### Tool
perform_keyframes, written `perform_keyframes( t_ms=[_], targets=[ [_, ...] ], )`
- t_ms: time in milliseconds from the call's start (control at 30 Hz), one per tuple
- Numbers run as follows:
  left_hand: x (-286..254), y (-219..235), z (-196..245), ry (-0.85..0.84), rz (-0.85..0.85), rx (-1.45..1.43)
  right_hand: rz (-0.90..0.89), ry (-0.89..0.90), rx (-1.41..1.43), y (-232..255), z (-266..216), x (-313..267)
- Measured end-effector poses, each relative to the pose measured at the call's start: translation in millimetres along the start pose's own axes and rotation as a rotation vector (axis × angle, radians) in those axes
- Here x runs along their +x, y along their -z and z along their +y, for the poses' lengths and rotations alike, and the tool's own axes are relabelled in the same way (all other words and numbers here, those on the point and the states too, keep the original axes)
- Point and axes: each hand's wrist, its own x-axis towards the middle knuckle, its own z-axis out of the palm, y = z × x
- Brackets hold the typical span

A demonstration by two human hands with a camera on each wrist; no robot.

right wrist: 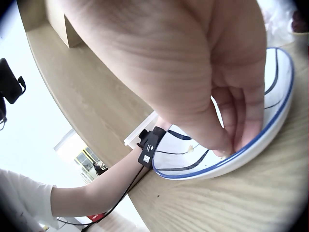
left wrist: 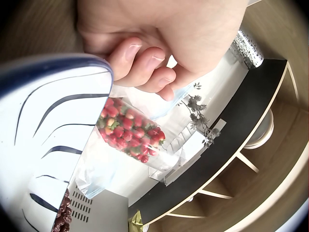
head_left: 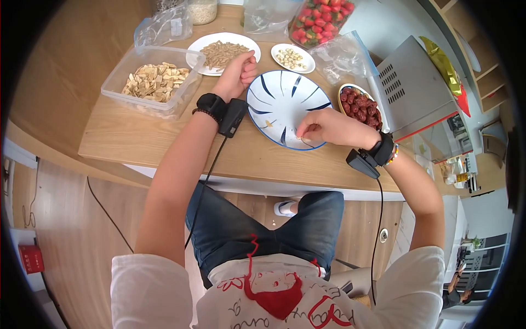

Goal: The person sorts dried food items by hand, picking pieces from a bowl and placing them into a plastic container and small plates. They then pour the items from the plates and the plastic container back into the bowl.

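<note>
A white plate (head_left: 287, 101) with dark blue strokes and a blue rim lies on the wooden table. Over its near right part, my right hand (head_left: 334, 127) has thumb and fingertips brought together on a small pale piece (right wrist: 222, 157). Another small yellowish piece (right wrist: 190, 148) lies on the plate's surface. My left hand (head_left: 236, 77) is at the plate's left rim with its fingers loosely curled and nothing visible in them. In the left wrist view its fingertips are right beside the rim. A small white dish (head_left: 293, 58) of pale round seeds stands just behind the plate.
At left stands a clear plastic box (head_left: 115, 88) of dried pale slices, near a white plate (head_left: 196, 44) of brown strips. A dish of red dates (head_left: 359, 107) sits at right before a grey appliance (head_left: 408, 82). Clear bags (head_left: 342, 57) and a container of strawberries (head_left: 320, 22) stand behind.
</note>
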Motion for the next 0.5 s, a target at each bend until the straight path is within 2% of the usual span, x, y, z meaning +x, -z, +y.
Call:
perform_keyframes(
  t_ms=[433,500],
  targets=[
    [0,1,-2,-0.003,-0.004,0.021,-0.078,0.036,-0.092,-4,-9,11],
    [0,0,-2,0.001,-0.013,0.006,-0.107,-0.015,-0.008,-3,-9,14]
  ],
)
